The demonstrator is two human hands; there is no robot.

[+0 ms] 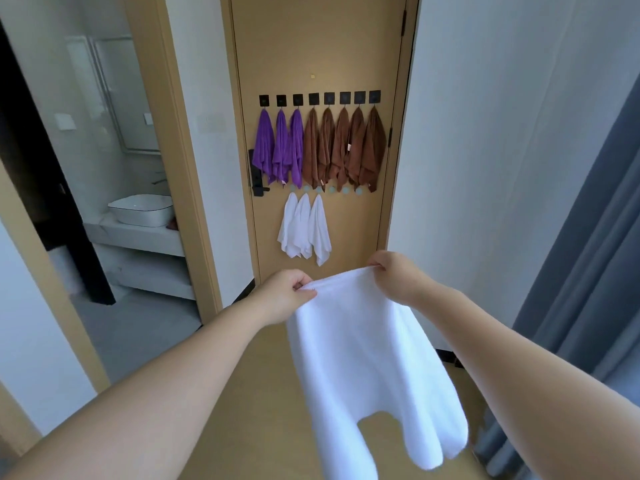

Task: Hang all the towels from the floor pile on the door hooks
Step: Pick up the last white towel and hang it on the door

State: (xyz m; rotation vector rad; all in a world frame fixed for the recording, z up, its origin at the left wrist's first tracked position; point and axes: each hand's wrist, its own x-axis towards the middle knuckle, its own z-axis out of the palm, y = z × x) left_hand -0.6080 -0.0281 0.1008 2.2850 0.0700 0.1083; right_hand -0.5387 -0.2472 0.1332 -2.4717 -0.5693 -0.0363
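Your left hand (284,296) and right hand (394,275) each pinch a top corner of the white towel (363,358), held up before the door (318,46); its top edge runs left to right, its length hanging down. The door's black hooks (313,98) carry three purple towels (280,147) and five brown towels (343,147), with three hung white towels (304,230) below. Their tags (349,147) are too small to read.

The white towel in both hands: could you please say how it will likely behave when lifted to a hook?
Probably floppy: the white towel sags in folds below the left hand and right hand pinching its top edge. Likely light, since fingertip pinches carry it. Its plush-looking surface should resist slipping.
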